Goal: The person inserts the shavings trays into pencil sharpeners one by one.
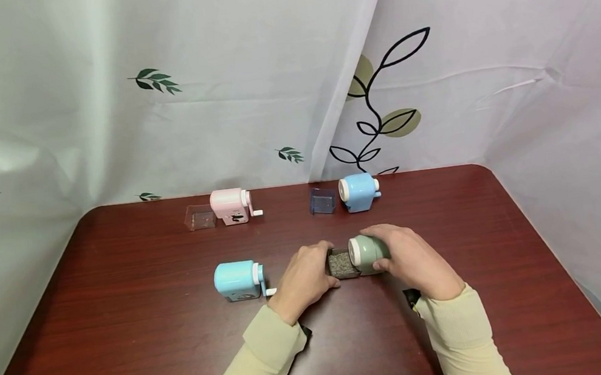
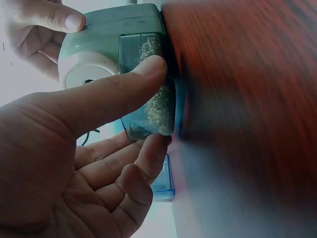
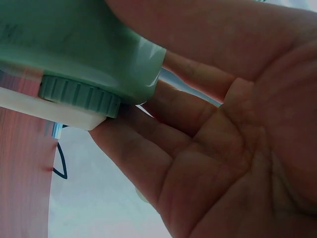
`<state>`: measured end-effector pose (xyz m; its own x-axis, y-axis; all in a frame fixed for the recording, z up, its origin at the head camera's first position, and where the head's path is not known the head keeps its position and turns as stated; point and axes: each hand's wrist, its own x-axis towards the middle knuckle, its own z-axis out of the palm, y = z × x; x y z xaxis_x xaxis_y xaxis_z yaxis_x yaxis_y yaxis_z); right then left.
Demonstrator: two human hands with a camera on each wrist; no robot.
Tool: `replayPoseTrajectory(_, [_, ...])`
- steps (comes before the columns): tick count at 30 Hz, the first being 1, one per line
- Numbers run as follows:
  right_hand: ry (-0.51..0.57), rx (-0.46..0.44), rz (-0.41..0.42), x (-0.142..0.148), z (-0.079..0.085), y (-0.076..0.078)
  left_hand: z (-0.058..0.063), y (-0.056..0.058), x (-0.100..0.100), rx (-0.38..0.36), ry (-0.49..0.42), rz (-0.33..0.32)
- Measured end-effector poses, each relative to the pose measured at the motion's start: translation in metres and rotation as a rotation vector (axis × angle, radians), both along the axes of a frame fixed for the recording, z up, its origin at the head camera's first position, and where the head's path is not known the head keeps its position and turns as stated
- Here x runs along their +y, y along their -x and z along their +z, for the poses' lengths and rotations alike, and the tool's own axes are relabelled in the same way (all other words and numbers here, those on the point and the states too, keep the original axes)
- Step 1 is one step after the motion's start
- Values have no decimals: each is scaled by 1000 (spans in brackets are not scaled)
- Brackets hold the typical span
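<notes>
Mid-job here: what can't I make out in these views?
- Crank arm of the green sharpener: head view, hidden by the right hand; right wrist view, cut off by the left edge.
- Middle of the shavings tray: left wrist view, behind the left hand's thumb.
- Print on the turquoise sharpener: head view, too small.

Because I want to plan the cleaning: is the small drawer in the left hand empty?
No, a layer of shavings shows inside the see-through drawer that the left hand holds.
</notes>
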<state>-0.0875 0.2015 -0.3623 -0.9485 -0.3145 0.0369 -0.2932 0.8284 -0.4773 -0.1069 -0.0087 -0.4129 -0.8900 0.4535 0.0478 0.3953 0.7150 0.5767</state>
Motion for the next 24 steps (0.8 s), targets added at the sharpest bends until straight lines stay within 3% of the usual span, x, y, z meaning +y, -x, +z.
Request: replayPoseTrajectory(24, [-3, 0, 3, 0, 0, 2, -1, 1, 4, -4, 30, 3])
